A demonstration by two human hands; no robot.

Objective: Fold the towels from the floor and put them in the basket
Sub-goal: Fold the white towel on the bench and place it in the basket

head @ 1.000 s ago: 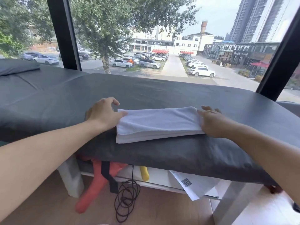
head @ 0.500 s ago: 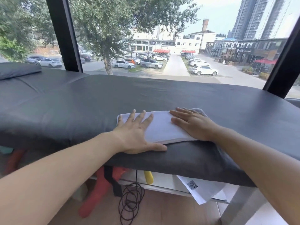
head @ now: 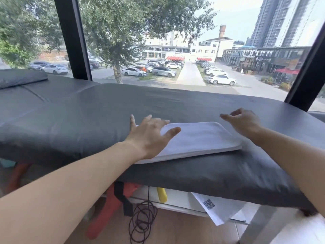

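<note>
A white towel (head: pixel 198 138), folded into a flat oblong, lies on the grey padded bed (head: pixel 88 117) near its front edge. My left hand (head: pixel 149 136) lies over the towel's left end with fingers spread and straight. My right hand (head: pixel 244 122) hovers just beyond the towel's right end, fingers relaxed and holding nothing. No basket is in view.
A dark pillow (head: pixel 19 79) sits at the bed's far left. Under the bed are a red-orange object (head: pixel 105 213), a coiled black cable (head: pixel 142 221), a yellow item (head: pixel 161 195) and a white sheet with a QR code (head: pixel 216 208). A large window stands behind the bed.
Both hands slid outward along the towel after pressing its middle. My right hand has lifted off and moved past the right end; my left hand shifted to the left end.
</note>
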